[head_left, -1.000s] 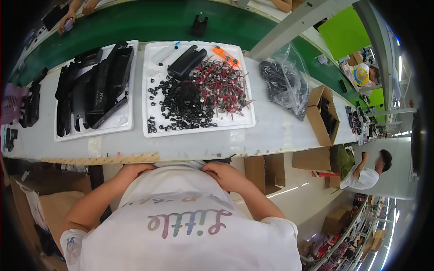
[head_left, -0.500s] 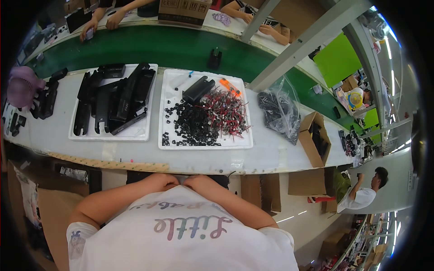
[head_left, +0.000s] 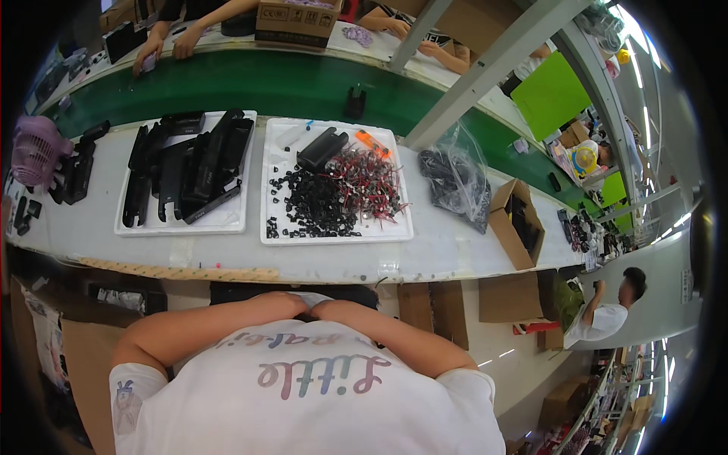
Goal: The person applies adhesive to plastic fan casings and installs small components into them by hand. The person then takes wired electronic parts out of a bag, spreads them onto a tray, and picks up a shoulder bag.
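Observation:
My left hand (head_left: 288, 304) and my right hand (head_left: 327, 308) are close together at my front, below the table's near edge. The fingers of both are hidden from sight, so what they hold, if anything, cannot be seen. Nearest on the table is a white foam tray (head_left: 379, 236) with a heap of small black plastic parts (head_left: 311, 201), a tangle of red-and-black wired parts (head_left: 368, 182), a black casing (head_left: 323, 149) and an orange tool (head_left: 374, 143). To its left, another white foam tray (head_left: 178, 227) carries several long black casings (head_left: 205, 163).
A purple fan (head_left: 36, 155) stands at far left beside more black casings (head_left: 78, 171). Right of the trays lie a clear bag of black parts (head_left: 456, 178) and an open cardboard box (head_left: 518, 227). Behind runs a green conveyor (head_left: 250, 81); co-workers' hands (head_left: 186, 42) are beyond. A grey post (head_left: 493, 76) slants across.
The view has shifted slightly, moving the trays and the right-hand side a little left in the picture. My hands stay together below the table edge.

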A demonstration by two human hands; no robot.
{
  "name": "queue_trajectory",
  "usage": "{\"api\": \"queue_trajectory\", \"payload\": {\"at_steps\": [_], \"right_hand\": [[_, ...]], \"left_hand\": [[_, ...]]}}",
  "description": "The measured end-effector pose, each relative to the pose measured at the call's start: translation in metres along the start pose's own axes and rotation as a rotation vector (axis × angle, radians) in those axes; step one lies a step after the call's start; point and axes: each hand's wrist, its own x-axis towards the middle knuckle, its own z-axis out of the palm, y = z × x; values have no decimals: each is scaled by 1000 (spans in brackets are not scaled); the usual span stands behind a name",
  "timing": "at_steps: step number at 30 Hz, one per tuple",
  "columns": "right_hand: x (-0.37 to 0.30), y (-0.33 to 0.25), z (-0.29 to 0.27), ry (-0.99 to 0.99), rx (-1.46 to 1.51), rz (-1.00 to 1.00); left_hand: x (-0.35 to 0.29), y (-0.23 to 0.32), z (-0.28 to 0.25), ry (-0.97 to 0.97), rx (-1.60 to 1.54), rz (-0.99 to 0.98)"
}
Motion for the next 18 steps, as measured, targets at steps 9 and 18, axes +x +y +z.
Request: {"api": "queue_trajectory", "payload": {"at_steps": [9, 18], "right_hand": [[-12, 7, 15, 226, 229, 55], [-6, 15, 31, 249, 571, 16]], "left_hand": [[1, 8, 7, 89, -20, -183], [-11, -7, 11, 135, -139, -209]]}}
